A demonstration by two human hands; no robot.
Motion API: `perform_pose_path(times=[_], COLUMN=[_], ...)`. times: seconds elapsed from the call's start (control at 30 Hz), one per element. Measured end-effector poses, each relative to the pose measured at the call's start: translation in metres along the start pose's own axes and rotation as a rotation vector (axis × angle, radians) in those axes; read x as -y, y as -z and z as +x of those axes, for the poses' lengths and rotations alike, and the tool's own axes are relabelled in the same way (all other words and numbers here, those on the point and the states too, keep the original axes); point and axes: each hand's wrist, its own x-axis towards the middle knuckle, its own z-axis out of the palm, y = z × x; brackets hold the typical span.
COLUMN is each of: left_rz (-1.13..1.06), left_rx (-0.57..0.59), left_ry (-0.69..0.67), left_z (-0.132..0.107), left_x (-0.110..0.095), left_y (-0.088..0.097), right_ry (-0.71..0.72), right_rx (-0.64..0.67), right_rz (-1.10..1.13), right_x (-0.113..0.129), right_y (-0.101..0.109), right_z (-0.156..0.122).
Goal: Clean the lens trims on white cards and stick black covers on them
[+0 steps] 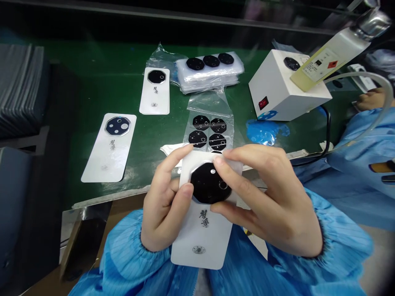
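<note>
Head cam here: left hand (163,205) and right hand (262,193) are both gripping a white backing card (203,246) by its edges, with the right fingertips (219,161) on a black octagonal lens piece (210,185) on it. Card's at 6 o'clock over the lap; a clear bag of black lens pieces (209,131) sits at 12, white switch box (286,86) at 1.

Calligraphic characters (203,218) on white card (202,250)
</note>
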Motion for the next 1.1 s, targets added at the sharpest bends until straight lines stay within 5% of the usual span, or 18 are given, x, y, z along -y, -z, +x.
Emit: perform_pose_path(times=[1.1], left_rz=[0.147], left_rx=[-0.004], left_ry=[-0.007], left_z=[-0.0049], left_x=[-0.0083], left_y=[0.0014], right_ry=[-0.049], right_rx=[0.055], right_rz=[-0.035], right_x=[0.001], right_y=[0.0067], right_z=[0.004])
